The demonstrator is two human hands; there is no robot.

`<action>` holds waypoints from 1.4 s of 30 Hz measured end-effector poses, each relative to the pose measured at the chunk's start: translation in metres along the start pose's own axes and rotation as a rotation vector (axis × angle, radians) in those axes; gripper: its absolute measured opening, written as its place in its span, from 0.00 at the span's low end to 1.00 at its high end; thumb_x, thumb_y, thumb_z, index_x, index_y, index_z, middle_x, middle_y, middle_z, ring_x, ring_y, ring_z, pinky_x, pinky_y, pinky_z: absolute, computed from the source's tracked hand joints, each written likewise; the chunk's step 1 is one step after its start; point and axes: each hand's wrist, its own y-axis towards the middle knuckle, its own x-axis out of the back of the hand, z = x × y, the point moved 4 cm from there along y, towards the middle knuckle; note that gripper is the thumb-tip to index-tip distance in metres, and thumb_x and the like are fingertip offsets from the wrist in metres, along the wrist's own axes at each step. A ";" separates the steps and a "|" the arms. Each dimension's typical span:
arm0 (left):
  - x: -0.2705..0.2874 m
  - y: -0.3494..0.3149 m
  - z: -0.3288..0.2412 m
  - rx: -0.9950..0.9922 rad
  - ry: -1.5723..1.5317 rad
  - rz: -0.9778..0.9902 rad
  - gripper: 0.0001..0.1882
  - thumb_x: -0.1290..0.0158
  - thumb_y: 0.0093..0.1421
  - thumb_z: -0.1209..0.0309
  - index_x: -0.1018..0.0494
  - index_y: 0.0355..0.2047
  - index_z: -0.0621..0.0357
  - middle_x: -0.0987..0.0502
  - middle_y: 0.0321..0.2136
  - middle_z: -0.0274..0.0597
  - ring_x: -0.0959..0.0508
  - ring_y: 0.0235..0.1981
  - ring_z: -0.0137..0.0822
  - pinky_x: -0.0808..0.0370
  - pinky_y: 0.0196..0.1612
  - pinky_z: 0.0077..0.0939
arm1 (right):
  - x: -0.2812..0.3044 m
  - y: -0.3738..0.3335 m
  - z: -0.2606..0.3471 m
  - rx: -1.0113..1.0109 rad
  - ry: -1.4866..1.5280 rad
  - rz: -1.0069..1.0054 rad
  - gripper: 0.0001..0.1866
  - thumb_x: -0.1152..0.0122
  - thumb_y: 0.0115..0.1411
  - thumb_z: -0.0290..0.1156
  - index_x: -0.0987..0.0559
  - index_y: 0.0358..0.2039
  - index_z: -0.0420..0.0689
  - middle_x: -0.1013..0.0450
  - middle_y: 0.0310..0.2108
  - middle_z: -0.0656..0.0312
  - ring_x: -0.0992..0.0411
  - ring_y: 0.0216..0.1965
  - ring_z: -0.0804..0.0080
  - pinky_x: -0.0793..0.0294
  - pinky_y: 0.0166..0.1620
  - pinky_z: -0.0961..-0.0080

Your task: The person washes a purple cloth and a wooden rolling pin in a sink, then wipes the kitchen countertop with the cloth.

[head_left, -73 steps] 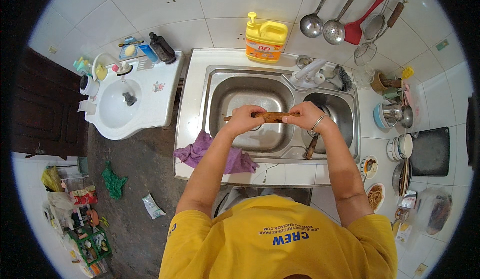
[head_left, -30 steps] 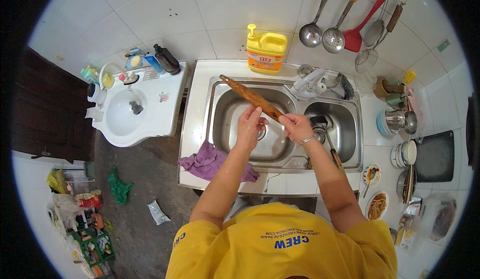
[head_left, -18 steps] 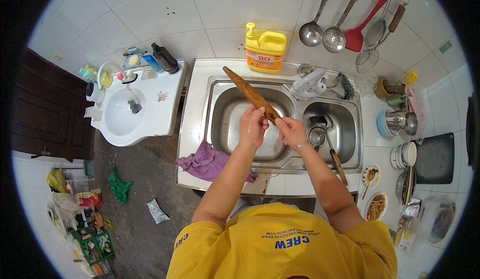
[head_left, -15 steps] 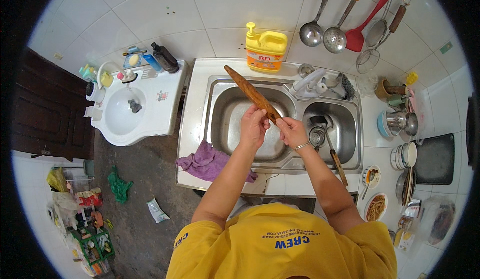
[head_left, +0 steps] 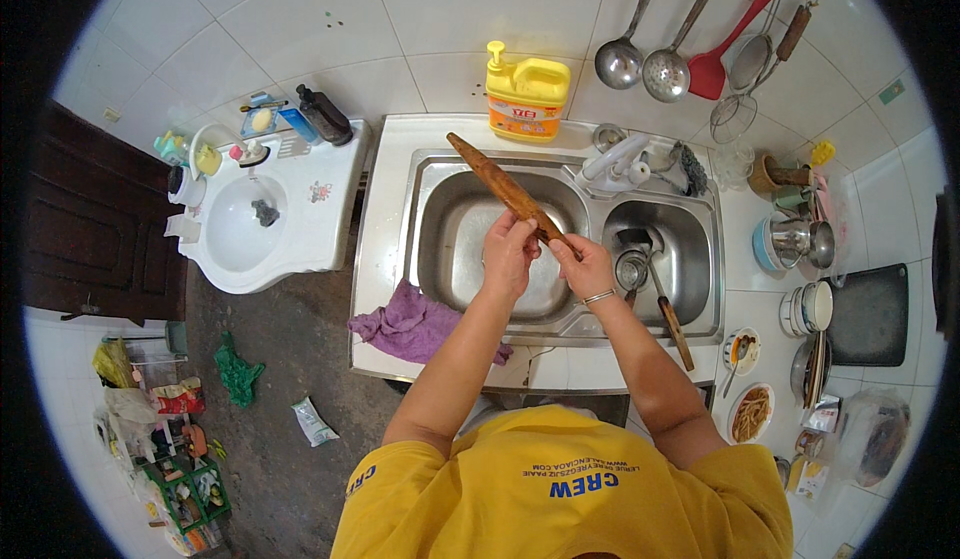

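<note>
A brown wooden rolling pin, tapered toward its far end, slants over the large sink basin. My left hand is closed around it near its lower end, fingertips pinching its side. At that lower end, my right hand grips the pin with thumb and fingers. Part of the lower end is covered by the fingers. In the smaller basin to the right lie a metal strainer and a wooden-handled utensil. A purple cloth hangs over the counter's front edge.
Behind the sink stands a yellow detergent jug. Ladles and a red spatula hang on the wall. Bowls and a plate of food crowd the right counter. A white washbasin stands at left; a green bag lies on the floor.
The rolling pin has shifted slightly within my grip, and more of its lower end shows between my hands. Both hands stay over the sink.
</note>
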 end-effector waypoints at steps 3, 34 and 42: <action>-0.001 0.000 0.000 0.003 -0.047 -0.005 0.07 0.51 0.55 0.74 0.31 0.35 0.59 0.30 0.22 0.31 0.37 0.17 0.21 0.39 0.18 0.15 | 0.000 -0.001 0.004 0.026 -0.015 -0.005 0.15 0.40 0.56 0.40 0.22 0.32 0.39 0.33 0.14 0.68 0.36 0.16 0.84 0.36 0.20 0.83; 0.002 0.014 -0.007 -0.013 0.096 -0.232 0.21 0.55 0.61 0.52 0.32 0.23 0.57 0.35 0.12 0.32 0.39 0.09 0.22 0.46 0.11 0.17 | 0.019 0.000 0.027 0.123 -0.370 0.043 0.18 0.40 0.54 0.45 0.22 0.29 0.40 0.32 0.15 0.59 0.34 0.17 0.74 0.35 0.23 0.75; 0.006 0.026 -0.033 -0.074 0.245 0.030 0.16 0.57 0.64 0.57 0.33 0.37 0.58 0.23 0.30 0.43 0.37 0.14 0.19 0.41 0.15 0.12 | 0.023 0.010 0.005 -0.225 -0.109 0.319 0.15 0.44 0.56 0.38 0.23 0.33 0.37 0.30 0.16 0.64 0.35 0.17 0.79 0.35 0.22 0.80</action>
